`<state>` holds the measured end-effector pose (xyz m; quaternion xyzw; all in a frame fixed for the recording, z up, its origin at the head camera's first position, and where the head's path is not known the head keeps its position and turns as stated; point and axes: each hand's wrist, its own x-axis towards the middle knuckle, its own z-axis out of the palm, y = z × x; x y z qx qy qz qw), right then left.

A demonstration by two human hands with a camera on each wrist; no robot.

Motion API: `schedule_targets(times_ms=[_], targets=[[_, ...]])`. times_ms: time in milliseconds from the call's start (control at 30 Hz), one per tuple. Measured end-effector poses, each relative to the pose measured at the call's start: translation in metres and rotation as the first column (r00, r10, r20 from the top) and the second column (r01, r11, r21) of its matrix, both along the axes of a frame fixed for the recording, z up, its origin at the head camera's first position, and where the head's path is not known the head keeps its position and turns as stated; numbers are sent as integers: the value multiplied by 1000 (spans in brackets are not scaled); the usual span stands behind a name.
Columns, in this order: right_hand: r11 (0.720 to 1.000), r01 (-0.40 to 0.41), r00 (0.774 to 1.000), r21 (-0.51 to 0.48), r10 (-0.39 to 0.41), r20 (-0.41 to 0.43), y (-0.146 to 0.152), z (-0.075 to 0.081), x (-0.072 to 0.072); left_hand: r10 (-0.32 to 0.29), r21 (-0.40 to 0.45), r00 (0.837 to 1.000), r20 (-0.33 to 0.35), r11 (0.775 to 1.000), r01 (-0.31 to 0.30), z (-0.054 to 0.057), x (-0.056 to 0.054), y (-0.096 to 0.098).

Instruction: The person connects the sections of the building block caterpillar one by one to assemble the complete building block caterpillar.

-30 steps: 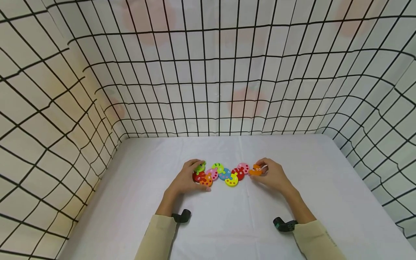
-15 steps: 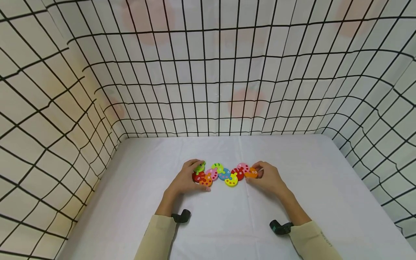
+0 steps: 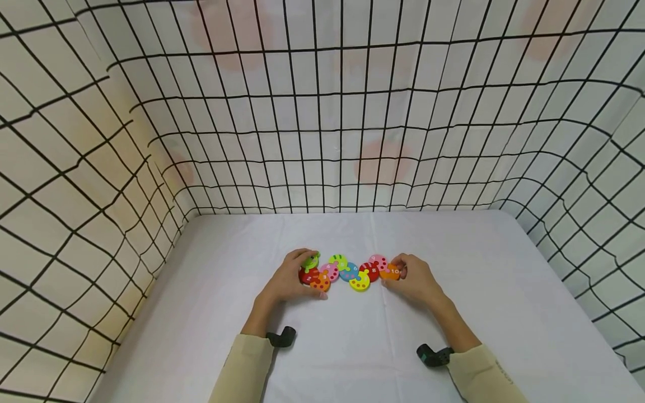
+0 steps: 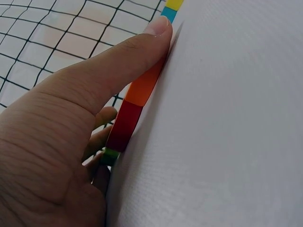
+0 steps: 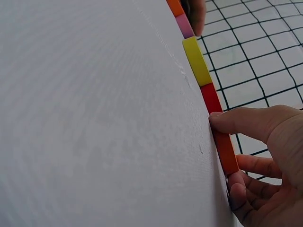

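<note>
A colourful caterpillar number puzzle [image 3: 349, 272] lies flat in a zigzag row across the white table. My left hand [image 3: 289, 277] grips its left end, fingers behind the green head piece [image 3: 312, 261] and thumb along the orange 3 piece [image 3: 320, 282]. From the side, the left wrist view shows the red 2 piece [image 4: 125, 126] between head and orange piece. At the other end, my right hand [image 3: 415, 278] pinches the orange 10 piece [image 3: 390, 272], which sits against the pink 9 piece [image 3: 378, 262]. In the right wrist view, my thumb lies along the orange piece's front edge [image 5: 226, 152].
White cloth covers the table [image 3: 347, 347]. Black wire grid [image 3: 332, 129] rises at the back and both sides, with white sheeting behind it. Each wrist wears a small black camera, the left one [image 3: 282, 337] and the right one [image 3: 434, 356].
My right hand has moved left with the orange 10 piece, bringing it from raised and tilted to flat against the pink piece. The left hand has stayed in place.
</note>
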<state>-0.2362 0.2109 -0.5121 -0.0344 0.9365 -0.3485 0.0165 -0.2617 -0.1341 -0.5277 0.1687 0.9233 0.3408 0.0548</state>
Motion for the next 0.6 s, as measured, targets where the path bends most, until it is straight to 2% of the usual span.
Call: schedule_targets(times_ms=[233, 367, 500, 600], targets=[[1000, 12, 1000, 26, -13, 16, 3, 1, 2, -26, 23, 1000, -7, 999, 26, 1, -1, 3], [1000, 5, 1000, -1, -5, 22, 8, 1, 1, -30, 14, 1000, 0, 999, 30, 2, -4, 3], [999, -25, 999, -38, 25, 19, 21, 2, 2, -14, 31, 999, 42, 999, 13, 4, -3, -1], [998, -55, 998, -22, 55, -12, 36, 8, 1, -4, 42, 997, 71, 999, 1, 10, -3, -11]])
